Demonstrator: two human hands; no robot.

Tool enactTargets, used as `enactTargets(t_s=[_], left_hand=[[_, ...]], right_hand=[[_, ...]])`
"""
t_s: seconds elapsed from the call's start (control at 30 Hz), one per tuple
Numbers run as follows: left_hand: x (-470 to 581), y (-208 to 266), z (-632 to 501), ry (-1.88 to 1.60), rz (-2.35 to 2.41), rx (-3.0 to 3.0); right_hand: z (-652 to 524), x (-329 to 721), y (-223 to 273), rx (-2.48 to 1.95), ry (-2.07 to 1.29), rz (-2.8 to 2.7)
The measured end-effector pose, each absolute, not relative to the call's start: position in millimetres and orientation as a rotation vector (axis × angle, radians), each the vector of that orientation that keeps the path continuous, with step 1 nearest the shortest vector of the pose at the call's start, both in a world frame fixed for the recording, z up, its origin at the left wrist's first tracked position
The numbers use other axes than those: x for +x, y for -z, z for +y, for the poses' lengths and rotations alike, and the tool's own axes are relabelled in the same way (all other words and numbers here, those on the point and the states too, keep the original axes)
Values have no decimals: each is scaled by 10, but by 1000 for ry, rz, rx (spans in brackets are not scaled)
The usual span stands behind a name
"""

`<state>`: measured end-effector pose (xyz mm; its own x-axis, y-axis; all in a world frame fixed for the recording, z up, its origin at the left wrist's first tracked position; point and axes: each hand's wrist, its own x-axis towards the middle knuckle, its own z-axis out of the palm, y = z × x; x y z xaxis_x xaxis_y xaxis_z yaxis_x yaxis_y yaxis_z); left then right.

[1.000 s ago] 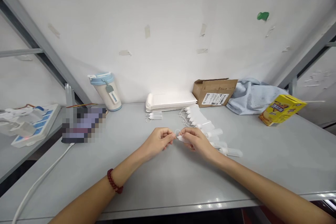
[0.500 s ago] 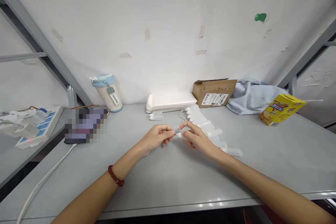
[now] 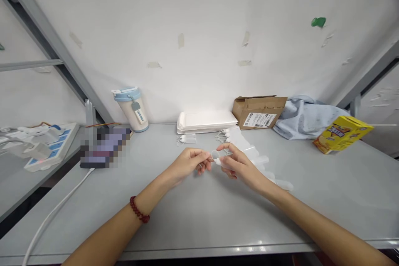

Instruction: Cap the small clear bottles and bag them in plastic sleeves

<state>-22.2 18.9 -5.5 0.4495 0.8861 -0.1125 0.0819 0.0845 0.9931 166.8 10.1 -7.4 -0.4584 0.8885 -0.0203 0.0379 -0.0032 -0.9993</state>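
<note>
Over the middle of the table, my left hand is closed in a pinch at the thin white cord loop. Opposite it, my right hand grips a small piece with a white tip, from which the loop rises. Most of that piece is hidden by my right fingers. Several pale, translucent flat pieces with white ends and cords lie in an overlapping row behind and beside my right hand. A smaller group of similar corded pieces rests behind my left hand.
White flat packs are stacked by the wall, beside an open cardboard box. A blue cloth and a yellow carton stand right. To the left are a tumbler, a cabled phone and a power strip.
The whole view has shifted slightly, so things appear further right. Both hands stay close together at the corded piece, and my right index finger sits a little further from the loop.
</note>
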Motion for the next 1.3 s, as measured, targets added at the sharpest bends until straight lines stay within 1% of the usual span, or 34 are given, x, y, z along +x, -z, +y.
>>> enactTargets(t_s=[0.23, 0.33, 0.43, 0.53, 0.6, 0.67, 0.8, 0.93, 1.07, 1.2, 1.3], left_hand=[[-223, 67, 205, -709, 967, 1490], [-278, 34, 232, -601, 980, 1602], [-454, -50, 317, -492, 1055, 1762], [-690, -116, 441, -673, 1334, 1867], [-826, -107, 528, -728, 1480, 1881], [-925, -51, 604, -743, 1524, 1868], [-1022, 122, 698, -666, 1541, 1836], [-1038, 216, 721, -624, 1560, 1795], [-1000, 200, 707, -559, 1669, 1818], [-916, 167, 656, -604, 1879, 1977], [-832, 156, 603, -565, 1849, 2149]], right_hand=[[107, 1678, 61, -1051, -1483, -1659], [99, 1690, 37, -1141, -1388, -1800], [136, 1743, 6, -1213, -1161, -1974], [224, 1843, -33, -1274, -780, -2095], [290, 1924, -68, -1325, -535, -2132], [346, 2001, -107, -1362, -395, -2129], [415, 2123, -167, -1420, -226, -2117], [455, 2212, -185, -1481, -155, -2181], [496, 2308, -189, -1537, -162, -2269], [554, 2437, -186, -1554, -212, -2332], [585, 2529, -182, -1563, -242, -2379]])
